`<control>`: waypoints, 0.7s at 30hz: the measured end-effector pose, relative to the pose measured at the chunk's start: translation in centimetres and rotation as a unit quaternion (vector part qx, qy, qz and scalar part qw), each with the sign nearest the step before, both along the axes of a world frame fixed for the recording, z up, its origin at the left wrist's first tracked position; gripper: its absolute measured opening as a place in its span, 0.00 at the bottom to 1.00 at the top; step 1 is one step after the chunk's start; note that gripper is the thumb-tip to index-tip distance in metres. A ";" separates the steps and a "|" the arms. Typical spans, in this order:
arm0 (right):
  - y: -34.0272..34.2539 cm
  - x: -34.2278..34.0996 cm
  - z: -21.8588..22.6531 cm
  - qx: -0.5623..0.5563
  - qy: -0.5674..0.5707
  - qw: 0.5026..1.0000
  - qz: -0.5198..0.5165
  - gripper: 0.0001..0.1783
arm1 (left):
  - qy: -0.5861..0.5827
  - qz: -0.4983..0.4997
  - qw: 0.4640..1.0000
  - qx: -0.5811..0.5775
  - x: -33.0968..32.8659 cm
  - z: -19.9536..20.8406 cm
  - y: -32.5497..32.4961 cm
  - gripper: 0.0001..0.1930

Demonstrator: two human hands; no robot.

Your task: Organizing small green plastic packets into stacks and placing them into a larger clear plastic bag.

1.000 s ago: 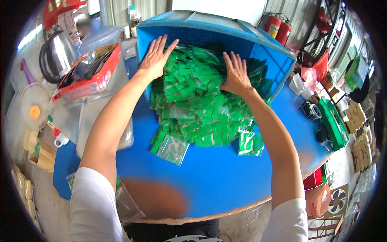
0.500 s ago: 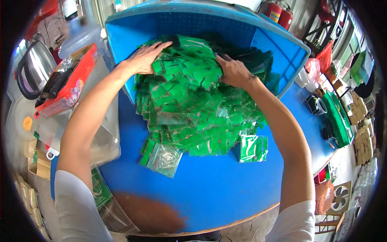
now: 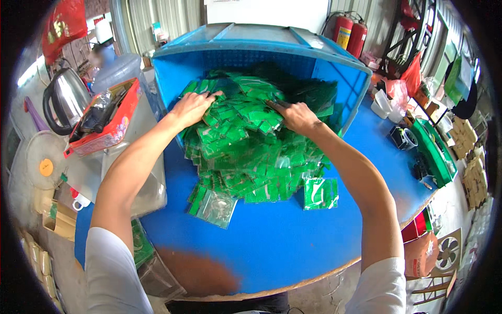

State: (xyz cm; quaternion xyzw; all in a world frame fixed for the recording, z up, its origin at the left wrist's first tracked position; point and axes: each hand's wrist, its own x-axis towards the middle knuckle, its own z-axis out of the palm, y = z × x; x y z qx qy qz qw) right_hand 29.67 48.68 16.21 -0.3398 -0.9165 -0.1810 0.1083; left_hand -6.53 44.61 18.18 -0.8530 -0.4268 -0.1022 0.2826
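A large heap of small clear plastic packets (image 3: 246,152) with green inserts spills from a blue plastic bin (image 3: 348,68) lying on its side, its mouth facing me. My left hand (image 3: 192,108) grips the upper left of the heap, its fingers curled over some packets. On the opposite side, my right hand (image 3: 299,117) presses in with its fingers against the packets; its fingertips are partly hidden among them. Between both hands bulges a mound of packets. A clear packet (image 3: 215,208) and a green packet (image 3: 321,194) lie at the heap's front edge.
The blue tabletop (image 3: 272,240) has a worn brown patch near its front edge. To the left stand a red box (image 3: 112,123) of odds and ends and a steel kettle (image 3: 70,99). A green case (image 3: 434,152) lies at right; fire extinguishers (image 3: 343,32) stand behind the bin.
My left hand has gone from fingers stretched over the heap to curled on packets, slightly nearer me. My right hand has also come a little nearer. The bin's mouth appears lower and smaller in view.
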 end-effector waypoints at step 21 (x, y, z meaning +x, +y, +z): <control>-15.4 2.5 19.3 -0.108 0.056 0.991 0.045 0.22 | -0.059 0.008 0.961 -0.270 3.3 20.3 -15.9 0.10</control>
